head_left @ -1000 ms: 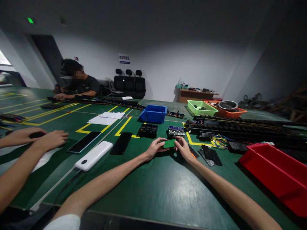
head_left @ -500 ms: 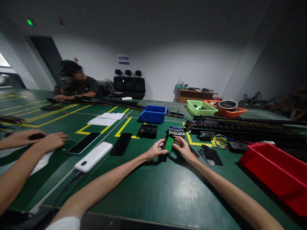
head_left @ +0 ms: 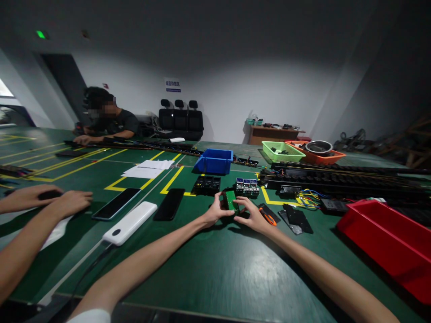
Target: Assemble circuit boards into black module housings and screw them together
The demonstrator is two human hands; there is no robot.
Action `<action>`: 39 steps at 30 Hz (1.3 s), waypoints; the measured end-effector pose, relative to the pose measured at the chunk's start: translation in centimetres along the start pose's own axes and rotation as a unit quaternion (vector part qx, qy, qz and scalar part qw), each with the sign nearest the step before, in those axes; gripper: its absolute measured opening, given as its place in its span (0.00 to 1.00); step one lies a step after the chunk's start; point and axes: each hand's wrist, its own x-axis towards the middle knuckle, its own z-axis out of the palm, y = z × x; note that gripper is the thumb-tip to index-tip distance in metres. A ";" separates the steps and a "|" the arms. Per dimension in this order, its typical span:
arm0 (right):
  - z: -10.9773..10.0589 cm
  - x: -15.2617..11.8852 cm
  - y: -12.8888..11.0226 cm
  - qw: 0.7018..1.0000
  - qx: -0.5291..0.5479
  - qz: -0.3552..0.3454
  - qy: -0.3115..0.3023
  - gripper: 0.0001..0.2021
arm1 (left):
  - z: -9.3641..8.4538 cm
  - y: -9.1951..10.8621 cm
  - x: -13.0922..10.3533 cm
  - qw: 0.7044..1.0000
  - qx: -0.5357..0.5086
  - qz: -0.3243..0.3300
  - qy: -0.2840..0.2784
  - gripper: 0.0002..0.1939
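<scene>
A green circuit board (head_left: 230, 200) with a dark edge or casing is held tilted just above the table. My left hand (head_left: 213, 214) grips it from the left, thumb along its lower edge. My right hand (head_left: 252, 215) is closed at its right side, with bent fingers against the edge; part of the board is hidden by the fingers. Just beyond are black modules (head_left: 207, 185) in a row and a row of modules with blue-topped parts (head_left: 247, 186). An orange-handled tool (head_left: 269, 217) lies by my right wrist.
A blue bin (head_left: 215, 161) stands behind the modules, a red bin (head_left: 387, 251) at right. Phones (head_left: 170, 204) and a white power bank (head_left: 130, 223) with a cable lie at left. A neighbour's hands (head_left: 67, 202) rest at far left. Long black assemblies (head_left: 336, 179) stretch across the right.
The circuit board has shifted left and up and turned, showing a shorter, wider green face. My right hand has moved left with it, uncovering more of the orange-handled tool.
</scene>
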 end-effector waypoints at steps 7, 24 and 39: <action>0.1 -0.1 -0.5 0.997 -0.074 -0.027 -0.020 0.29 | 0.7 0.7 -0.4 0.997 0.063 0.046 0.013 0.58; 0.1 0.1 0.5 0.996 -0.059 -0.022 0.066 0.21 | 0.8 1.0 -0.3 0.993 0.109 0.028 0.022 0.30; 0.3 -0.3 1.3 0.991 -0.117 -0.065 0.028 0.26 | 0.4 0.9 -0.2 0.971 0.224 0.080 0.013 0.29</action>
